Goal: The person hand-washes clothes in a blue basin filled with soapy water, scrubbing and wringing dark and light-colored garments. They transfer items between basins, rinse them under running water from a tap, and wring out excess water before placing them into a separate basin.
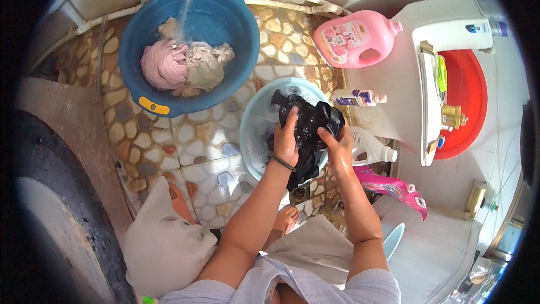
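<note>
Wet black cloth (310, 122) is bunched between my two hands over a light blue plastic basin (257, 105) of sudsy water. My left hand (287, 137) grips the cloth's left side, with its thumb on top. On the right side, my right hand (337, 141) holds it with the thumb across the front. Part of the cloth hangs down over the basin's near edge. Up and left, a larger dark blue tub (228, 21) holds pink cloth (162, 65) and pale cloth (204, 65), and a stream of water falls into it.
On the right stand a pink detergent jug (358, 40), a small white bottle (358, 97), a white jug (371, 147) and a magenta pouch (388, 183). A red basin (468, 105) lies beyond. White pipes (287, 4) run along the wall; a black-rimmed round object (63, 169) is at left.
</note>
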